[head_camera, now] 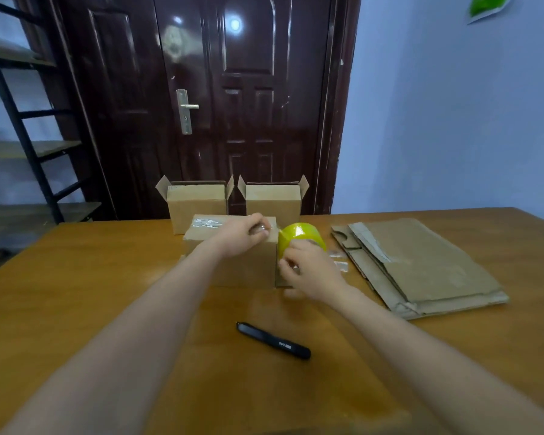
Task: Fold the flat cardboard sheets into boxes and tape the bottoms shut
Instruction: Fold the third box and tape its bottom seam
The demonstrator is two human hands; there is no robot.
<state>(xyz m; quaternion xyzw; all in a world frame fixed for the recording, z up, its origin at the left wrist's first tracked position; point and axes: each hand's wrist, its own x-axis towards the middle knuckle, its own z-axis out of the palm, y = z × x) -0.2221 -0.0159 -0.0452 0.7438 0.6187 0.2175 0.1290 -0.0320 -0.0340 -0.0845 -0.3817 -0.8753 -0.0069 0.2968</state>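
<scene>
left grip (254, 231) presses tape on box (233, 262) — right grip (308, 266) holds tape roll (299, 235) just beside.

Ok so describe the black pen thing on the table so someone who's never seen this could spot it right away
Start at the wooden table before the dark door. In its near middle, between the person's two forearms, lies the black pen-shaped tool, slanting, closer to the camera than the box being taped. It is the only black, slim thing there; everything else is brown cardboard or the yellow tape roll.

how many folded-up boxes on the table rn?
3. Two open-topped boxes stand side by side at the far edge, left and right. A third sits nearer, under the hands, being taped. More could be hidden behind them.
</scene>
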